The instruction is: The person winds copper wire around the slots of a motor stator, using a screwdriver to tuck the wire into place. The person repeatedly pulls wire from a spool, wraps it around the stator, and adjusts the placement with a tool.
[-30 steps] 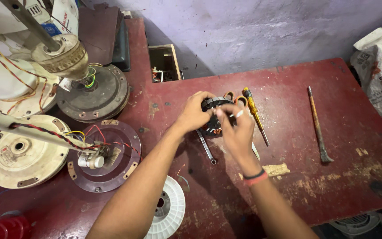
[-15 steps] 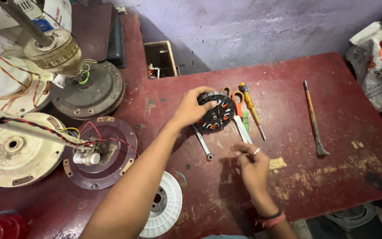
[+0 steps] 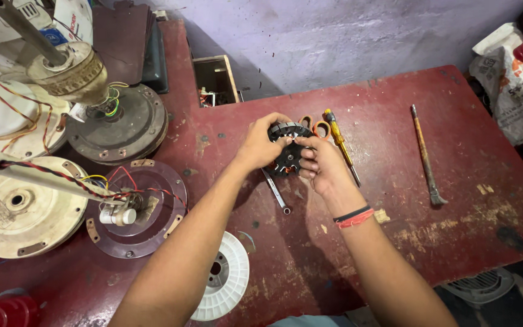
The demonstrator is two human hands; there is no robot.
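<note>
Far left on the red surface [image 3: 455,200] we note a cream round fan cover [image 3: 22,212] and, behind it, a dark round motor housing [image 3: 122,130] with coloured wires running out. Just right of the cream cover lies a brown ring plate [image 3: 137,209] with a small white part at its middle. Nearer the front edge sits a white plastic spool [image 3: 222,275], flat on its side.

At the back, against the wall, stands a small open wooden box [image 3: 213,79].

Mid-surface, we see the left hand [image 3: 261,145] with its fingers closed around the left rim of a black round motor core [image 3: 289,151], holding it tilted just above the surface. The right hand [image 3: 322,166] meets it from the right, fingers curled on the core's right and lower edge, thumb and forefinger pinched at its top. A red and black band circles the right wrist.

Under the core lies a steel spanner [image 3: 276,195], partly hidden. Just behind the hands, orange scissor handles [image 3: 321,128] show. Beside them lies a yellow-handled screwdriver [image 3: 339,142], tip towards us.

Well apart to the right lies a long rusty chisel [image 3: 428,157]. At the far right edge, a printed sack [image 3: 516,85].
</note>
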